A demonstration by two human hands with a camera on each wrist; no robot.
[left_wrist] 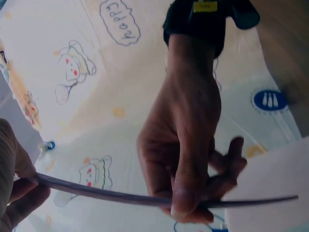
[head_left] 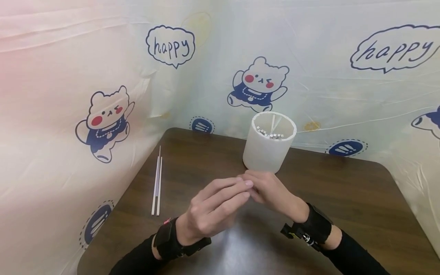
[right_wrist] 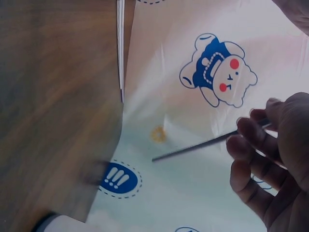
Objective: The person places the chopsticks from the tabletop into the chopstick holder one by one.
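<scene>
Both hands meet over the middle of the table (head_left: 192, 160), in front of a white cup. Between them is a thin, tapered, dark-looking chopstick (left_wrist: 111, 194), which their fingers mostly hide in the head view. My left hand (head_left: 214, 208) pinches one end of it; in the left wrist view that hand (left_wrist: 17, 181) shows at the left edge. The right hand (head_left: 271, 193) pinches the chopstick further along between thumb and fingers. Its narrow tip sticks out past the right hand (right_wrist: 270, 159) in the right wrist view.
The tall white cup (head_left: 264, 154) holds several sticks with pale square ends. Chopsticks (head_left: 157, 187), white with a purplish one among them, lie side by side near the table's left edge. A printed cloth (head_left: 206, 88) hangs around the table's back and sides.
</scene>
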